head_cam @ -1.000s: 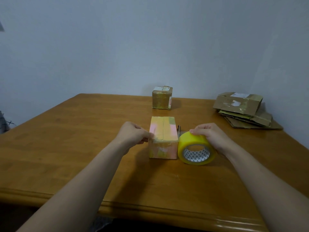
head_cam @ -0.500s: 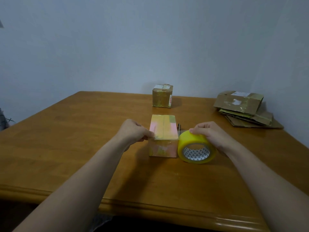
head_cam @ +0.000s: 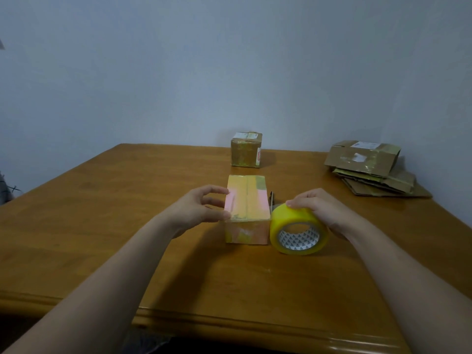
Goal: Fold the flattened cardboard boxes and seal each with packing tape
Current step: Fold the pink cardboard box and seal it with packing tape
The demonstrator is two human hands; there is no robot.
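A small folded cardboard box (head_cam: 246, 200) with pink and yellow patches stands on the wooden table (head_cam: 102, 226), its top flaps closed. My left hand (head_cam: 201, 209) is at its left side, fingers spread and touching the box's left top edge. Right of the box a yellow roll of packing tape (head_cam: 297, 229) stands on its edge. My right hand (head_cam: 319, 206) grips the roll from above and behind. A small dark tool (head_cam: 272, 198), partly hidden, lies behind the roll.
A taped brown box (head_cam: 245, 153) stands at the table's far middle. A pile of flattened cardboard boxes (head_cam: 370, 169) lies at the far right. The table's front edge (head_cam: 229, 325) is close to me. A plain wall rises behind.
My left hand's fingers have opened from a curled pinch at the box's left edge to a spread touch. The right hand and tape roll have barely moved.
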